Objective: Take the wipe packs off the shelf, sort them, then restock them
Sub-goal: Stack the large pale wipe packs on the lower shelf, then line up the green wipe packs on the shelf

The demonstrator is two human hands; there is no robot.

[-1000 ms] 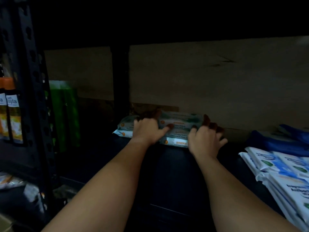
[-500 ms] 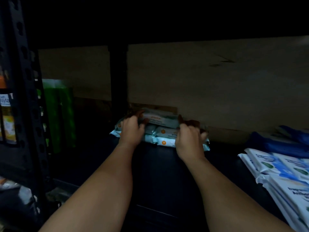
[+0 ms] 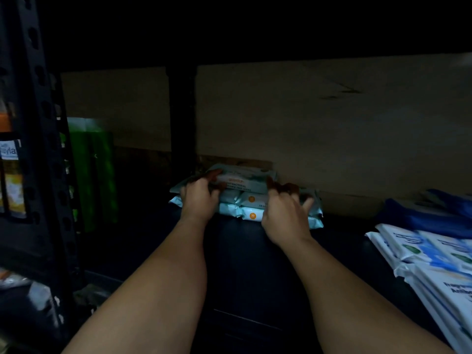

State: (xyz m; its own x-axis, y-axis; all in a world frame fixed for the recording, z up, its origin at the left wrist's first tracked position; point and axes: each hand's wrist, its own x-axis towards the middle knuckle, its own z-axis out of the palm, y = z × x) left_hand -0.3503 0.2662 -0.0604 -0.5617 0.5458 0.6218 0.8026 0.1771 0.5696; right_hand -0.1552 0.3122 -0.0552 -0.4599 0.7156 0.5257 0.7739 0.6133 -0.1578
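Observation:
A small stack of pale teal wipe packs with orange labels [image 3: 242, 198] lies at the back of the dark shelf [image 3: 245, 256], against a cardboard wall. My left hand [image 3: 200, 198] grips the stack's left end, fingers curled over the top pack. My right hand [image 3: 284, 213] holds the right end, fingertips hooked over the top pack's edge and thumb down the side. The top pack [image 3: 240, 181] sits tilted on the lower ones. Both forearms reach in from below.
White and blue wipe packs [image 3: 434, 261] are piled at the right edge, with a dark blue bag [image 3: 429, 213] behind them. Green packages [image 3: 92, 175] stand at the left past a black perforated upright [image 3: 43, 149]. Bottles with orange caps [image 3: 10, 175] sit far left.
Both hands have slid the teal stack back toward the cardboard wall and to the left. The top pack has tilted up under my fingers.

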